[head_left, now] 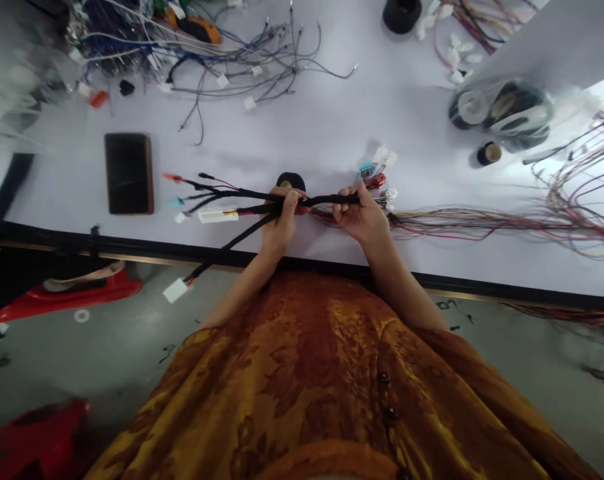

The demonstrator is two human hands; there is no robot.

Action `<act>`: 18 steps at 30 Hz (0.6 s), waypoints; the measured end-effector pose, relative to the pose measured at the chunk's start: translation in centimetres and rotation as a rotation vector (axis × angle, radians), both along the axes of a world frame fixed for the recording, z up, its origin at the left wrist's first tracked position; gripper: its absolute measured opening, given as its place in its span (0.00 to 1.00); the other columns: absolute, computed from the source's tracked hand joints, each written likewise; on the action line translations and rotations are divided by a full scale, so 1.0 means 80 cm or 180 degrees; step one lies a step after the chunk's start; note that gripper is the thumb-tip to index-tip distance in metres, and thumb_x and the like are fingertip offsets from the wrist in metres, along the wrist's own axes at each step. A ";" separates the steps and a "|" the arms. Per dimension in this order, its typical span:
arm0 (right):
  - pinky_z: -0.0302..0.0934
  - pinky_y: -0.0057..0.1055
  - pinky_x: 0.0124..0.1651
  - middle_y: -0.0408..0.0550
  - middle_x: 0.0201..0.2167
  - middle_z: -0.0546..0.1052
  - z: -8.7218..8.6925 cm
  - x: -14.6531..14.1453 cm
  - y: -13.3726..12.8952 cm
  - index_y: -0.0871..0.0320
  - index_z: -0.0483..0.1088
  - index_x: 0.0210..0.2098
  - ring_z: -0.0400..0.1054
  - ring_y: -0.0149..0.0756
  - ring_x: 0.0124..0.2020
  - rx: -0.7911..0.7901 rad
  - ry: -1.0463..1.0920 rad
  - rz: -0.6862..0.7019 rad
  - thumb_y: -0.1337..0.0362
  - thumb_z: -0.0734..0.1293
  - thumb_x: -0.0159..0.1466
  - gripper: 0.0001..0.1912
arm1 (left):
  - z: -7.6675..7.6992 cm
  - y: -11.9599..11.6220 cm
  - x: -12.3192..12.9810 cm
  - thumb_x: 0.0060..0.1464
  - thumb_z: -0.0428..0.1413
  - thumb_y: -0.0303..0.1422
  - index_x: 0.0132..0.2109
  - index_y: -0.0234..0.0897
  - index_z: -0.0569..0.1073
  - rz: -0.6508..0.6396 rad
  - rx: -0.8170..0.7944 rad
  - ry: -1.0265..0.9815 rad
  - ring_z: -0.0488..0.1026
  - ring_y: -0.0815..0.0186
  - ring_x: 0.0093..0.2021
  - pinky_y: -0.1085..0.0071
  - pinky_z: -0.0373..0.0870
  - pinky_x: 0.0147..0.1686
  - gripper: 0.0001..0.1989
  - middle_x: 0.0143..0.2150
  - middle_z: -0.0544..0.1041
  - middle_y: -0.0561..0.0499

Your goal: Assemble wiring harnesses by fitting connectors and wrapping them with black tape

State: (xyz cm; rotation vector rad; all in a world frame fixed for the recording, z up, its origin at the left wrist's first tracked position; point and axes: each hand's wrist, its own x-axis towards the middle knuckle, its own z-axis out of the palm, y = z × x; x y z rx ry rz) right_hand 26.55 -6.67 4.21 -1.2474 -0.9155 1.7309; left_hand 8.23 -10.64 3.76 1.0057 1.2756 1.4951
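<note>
1. While the left hand point(282, 223) and right hand point(359, 213) hold a black wire harness point(247, 195) over the bench point(302, 133), their fingers point(292, 199) curl closed around it.
2. Its white connector point(218, 216) hangs left of the hands.
3. Loose colored wires point(482, 225) fan out to the right.

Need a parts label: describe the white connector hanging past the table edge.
Find the black-sleeved wiring harness gripped by left hand and right hand above the white table's front edge. Its lowest branch ends in a small white connector, the only one hanging beyond the edge.
</note>
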 end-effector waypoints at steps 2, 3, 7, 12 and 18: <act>0.59 0.28 0.23 0.38 0.22 0.64 0.016 0.022 0.003 0.51 0.56 0.27 0.53 0.27 0.19 -0.0391 -0.0095 0.0584 0.26 0.60 0.57 0.34 | 0.000 -0.002 -0.005 0.63 0.57 0.50 0.40 0.42 0.72 -0.0213 0.0246 0.0163 0.78 0.65 0.43 0.67 0.81 0.38 0.16 0.42 0.77 0.48; 0.55 0.28 0.19 0.38 0.20 0.63 0.031 0.031 0.004 0.52 0.57 0.25 0.52 0.27 0.17 -0.0543 -0.0159 0.1030 0.24 0.60 0.56 0.35 | -0.001 -0.002 -0.008 0.63 0.58 0.48 0.41 0.42 0.73 -0.0344 0.0390 0.0255 0.78 0.64 0.45 0.66 0.81 0.40 0.14 0.44 0.76 0.48; 0.61 0.31 0.23 0.43 0.19 0.70 0.113 0.025 0.028 0.54 0.61 0.21 0.62 0.29 0.19 -0.0102 -0.0134 0.2346 0.28 0.69 0.53 0.34 | 0.001 -0.004 -0.019 0.64 0.58 0.41 0.50 0.43 0.75 -0.0801 0.0889 0.0703 0.79 0.63 0.43 0.59 0.80 0.47 0.11 0.49 0.75 0.46; 0.67 0.38 0.42 0.46 0.27 0.75 0.122 -0.083 0.109 0.57 0.69 0.24 0.73 0.40 0.38 0.1613 -0.2024 0.2140 0.55 0.79 0.53 0.18 | 0.001 -0.005 -0.024 0.65 0.56 0.40 0.45 0.42 0.75 -0.0769 0.1215 0.1173 0.79 0.62 0.41 0.58 0.80 0.43 0.08 0.47 0.77 0.45; 0.65 0.38 0.42 0.47 0.26 0.76 0.045 -0.153 0.146 0.58 0.76 0.30 0.74 0.45 0.39 0.1835 -0.2959 0.3618 0.67 0.77 0.52 0.07 | -0.012 -0.017 -0.034 0.63 0.59 0.39 0.45 0.43 0.76 -0.0310 0.1104 0.1375 0.79 0.60 0.43 0.57 0.78 0.42 0.07 0.46 0.77 0.46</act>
